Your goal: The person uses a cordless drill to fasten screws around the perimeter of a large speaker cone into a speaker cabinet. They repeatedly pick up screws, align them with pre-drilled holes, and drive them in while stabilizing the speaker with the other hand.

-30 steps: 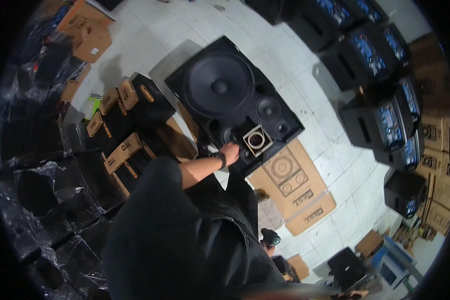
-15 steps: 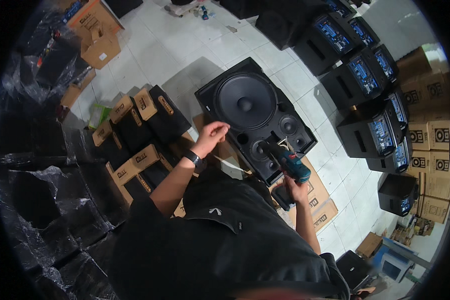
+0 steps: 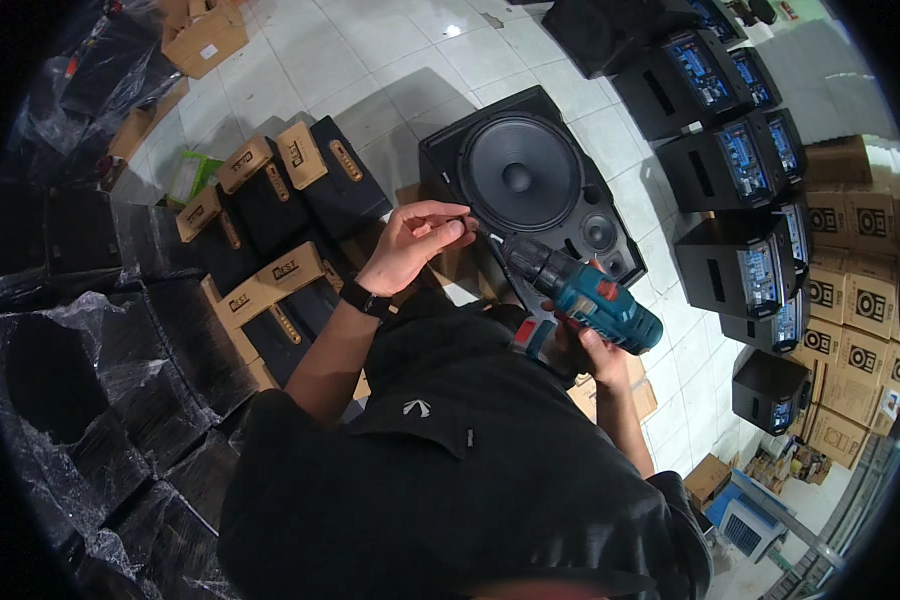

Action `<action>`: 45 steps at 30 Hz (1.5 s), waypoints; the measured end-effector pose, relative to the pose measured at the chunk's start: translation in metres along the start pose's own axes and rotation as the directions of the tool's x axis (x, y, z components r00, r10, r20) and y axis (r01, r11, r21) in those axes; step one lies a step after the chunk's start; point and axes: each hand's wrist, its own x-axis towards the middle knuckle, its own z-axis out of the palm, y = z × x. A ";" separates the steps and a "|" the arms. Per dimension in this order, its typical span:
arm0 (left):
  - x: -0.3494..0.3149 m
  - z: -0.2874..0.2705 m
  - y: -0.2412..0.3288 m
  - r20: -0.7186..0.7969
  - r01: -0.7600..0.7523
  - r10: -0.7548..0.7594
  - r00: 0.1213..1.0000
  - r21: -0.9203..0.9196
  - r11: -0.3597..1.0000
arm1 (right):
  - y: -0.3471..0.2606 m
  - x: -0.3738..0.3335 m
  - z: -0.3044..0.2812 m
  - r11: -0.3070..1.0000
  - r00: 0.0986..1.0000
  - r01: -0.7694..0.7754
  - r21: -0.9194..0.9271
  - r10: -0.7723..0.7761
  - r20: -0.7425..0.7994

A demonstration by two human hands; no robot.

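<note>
teal drill [image 3: 610,308] held in right hand [image 3: 600,352], bit [image 3: 495,238] toward 10 o'clock; left hand [image 3: 410,250] pinches a small dark piece [image 3: 467,223]. speaker [image 3: 575,222] lies at 1 o'clock: woofer [image 3: 518,177] seated, piece apparently not yet fitted.

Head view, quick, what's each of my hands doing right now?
Left hand: fingers closed on a small dark piece, too small to identify.
Right hand: closed, holding the teal drill.
</note>
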 end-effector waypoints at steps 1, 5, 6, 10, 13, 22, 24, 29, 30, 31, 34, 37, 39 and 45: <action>0.000 0.000 0.000 0.006 -0.014 0.014 1.000 -0.004 1.000 | 0.000 0.002 0.000 1.000 1.000 0.025 0.003 -0.025 0.008; 0.002 0.005 -0.001 0.042 -0.042 0.045 0.998 -0.057 0.997 | -0.004 0.010 -0.002 0.998 1.000 0.007 0.061 -0.006 -0.005; 0.003 0.008 -0.001 0.046 -0.044 0.047 0.998 -0.071 0.997 | -0.005 0.012 -0.004 0.998 1.000 0.009 0.065 -0.009 -0.003; 0.013 0.019 0.002 0.077 -0.038 0.045 0.996 -0.096 0.995 | -0.012 0.021 -0.023 0.992 0.996 0.033 0.118 -0.043 0.083; 0.024 0.029 0.000 0.097 -0.015 0.023 0.995 -0.086 0.996 | -0.009 0.025 -0.041 0.988 0.991 0.038 0.147 -0.056 0.121; 0.057 0.030 0.012 0.082 0.208 -0.222 0.972 0.151 0.966 | -0.024 0.060 -0.087 0.963 0.945 0.258 -0.072 -0.237 0.225; 0.076 0.011 0.015 0.128 0.349 -0.370 0.920 0.161 0.923 | -0.031 0.075 -0.094 0.890 0.901 0.382 -0.250 -0.298 0.314; 0.143 -0.052 -0.025 0.256 0.617 -0.567 0.783 -0.203 0.760 | -0.002 0.116 -0.065 0.965 0.974 0.185 -0.186 -0.154 0.166; 0.158 -0.066 -0.035 0.218 0.674 -0.638 0.738 -0.279 0.684 | 0.011 0.126 -0.054 0.963 0.984 0.159 -0.216 -0.138 0.112; 0.173 -0.081 -0.044 0.180 0.720 -0.711 0.679 -0.351 0.599 | 0.026 0.137 -0.041 0.954 0.989 0.145 -0.262 -0.135 0.055; 0.244 -0.129 -0.069 0.140 0.870 -0.885 0.443 -0.306 0.387 | 0.075 0.173 0.000 0.940 0.983 0.062 -0.335 -0.115 -0.140; 0.271 -0.159 -0.114 -0.031 0.944 -0.950 0.311 -0.105 0.313 | 0.118 0.196 0.043 0.921 0.953 -0.075 -0.383 -0.048 -0.300; 0.293 -0.179 -0.140 -0.055 0.979 -0.980 0.194 -0.049 0.196 | 0.141 0.210 0.066 0.916 0.923 -0.203 -0.345 0.061 -0.381; 0.303 -0.231 -0.255 -0.307 0.998 -0.950 -0.052 -0.036 -0.043 | 0.220 0.236 0.105 0.885 0.690 -0.459 -0.080 0.298 -0.660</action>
